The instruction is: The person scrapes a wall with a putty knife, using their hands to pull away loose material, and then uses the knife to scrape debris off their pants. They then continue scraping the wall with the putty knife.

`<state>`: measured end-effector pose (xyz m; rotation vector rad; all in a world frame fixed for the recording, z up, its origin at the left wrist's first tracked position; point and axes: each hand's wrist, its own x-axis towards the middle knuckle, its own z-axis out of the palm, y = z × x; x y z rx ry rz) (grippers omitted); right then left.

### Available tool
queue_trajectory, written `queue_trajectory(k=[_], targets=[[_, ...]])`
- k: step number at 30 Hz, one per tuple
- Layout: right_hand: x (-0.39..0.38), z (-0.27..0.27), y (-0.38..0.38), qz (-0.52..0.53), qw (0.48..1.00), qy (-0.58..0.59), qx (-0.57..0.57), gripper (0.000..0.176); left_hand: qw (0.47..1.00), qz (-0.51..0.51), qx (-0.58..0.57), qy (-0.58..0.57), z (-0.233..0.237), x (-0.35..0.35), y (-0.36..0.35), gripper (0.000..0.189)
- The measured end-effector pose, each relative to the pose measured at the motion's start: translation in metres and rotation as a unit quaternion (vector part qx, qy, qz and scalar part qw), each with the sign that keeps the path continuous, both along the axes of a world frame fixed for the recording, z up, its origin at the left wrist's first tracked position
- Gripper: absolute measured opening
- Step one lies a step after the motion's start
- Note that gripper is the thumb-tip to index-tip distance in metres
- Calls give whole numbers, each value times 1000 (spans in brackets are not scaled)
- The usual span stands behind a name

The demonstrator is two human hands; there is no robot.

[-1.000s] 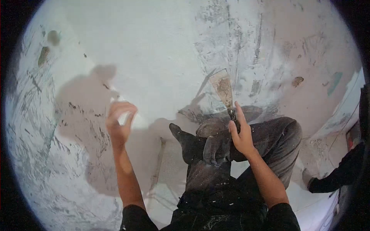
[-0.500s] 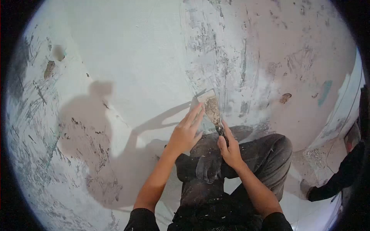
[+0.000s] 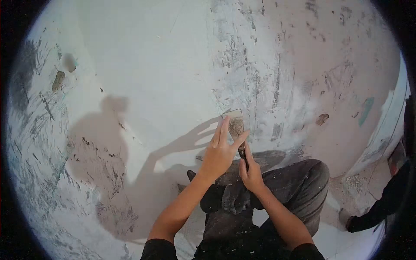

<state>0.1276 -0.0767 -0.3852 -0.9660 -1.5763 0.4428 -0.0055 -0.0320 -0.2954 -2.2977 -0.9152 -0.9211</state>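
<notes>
Scraped white wall (image 3: 151, 65) fills the frame. At centre, the right hand (image 3: 251, 173) has its grip clamped on the handle of a putty knife (image 3: 236, 123), likely light and stiff. The left hand (image 3: 220, 154) is open, fingers against the blade.

Strong light comes from behind and to the person's right, throwing a hard-edged shadow (image 3: 108, 147) of head and arm across the pale wall (image 3: 164, 56). The wall's middle is nearly washed out. The lens bends everything round, with black corners. The left hand (image 3: 219, 154) and scraper (image 3: 236, 123) look fairly sharp, the rim softer.
</notes>
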Motion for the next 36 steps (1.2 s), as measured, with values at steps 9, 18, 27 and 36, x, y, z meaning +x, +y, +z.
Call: queue_trajectory(k=[9, 18, 27, 36], targets=[[-9, -10, 4, 27, 984, 125, -124, 23, 999, 9, -27, -18, -3, 7, -6, 60], [-15, -7, 2, 38, 982, 129, -133, 33, 999, 11, -46, -10, -5, 1, -6, 58], [-38, -13, 10, 38, 982, 162, -89, 33, 996, 25, -83, 14, -2, -9, -4, 57], [-24, -14, 4, 8, 990, 103, -96, 28, 996, 0, -90, -16, -10, -3, -5, 56]])
